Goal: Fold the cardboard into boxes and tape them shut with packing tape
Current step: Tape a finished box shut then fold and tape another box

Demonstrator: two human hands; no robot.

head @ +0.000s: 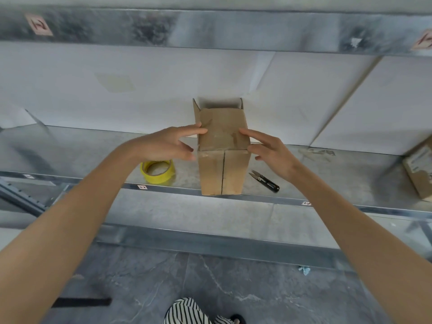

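Observation:
A small brown cardboard box lies on its side on the metal shelf. Its folded, untaped flaps face me with a dark seam down the middle, and the far end stands open toward the wall. My left hand touches the box's upper left edge with straight fingertips. My right hand touches the upper right edge the same way. A roll of yellow packing tape lies flat on the shelf just left of the box, under my left hand.
Black thread snips lie on the shelf right of the box. Another cardboard box sits at the far right. White panels back the shelf, a metal beam runs overhead, and grey floor lies below.

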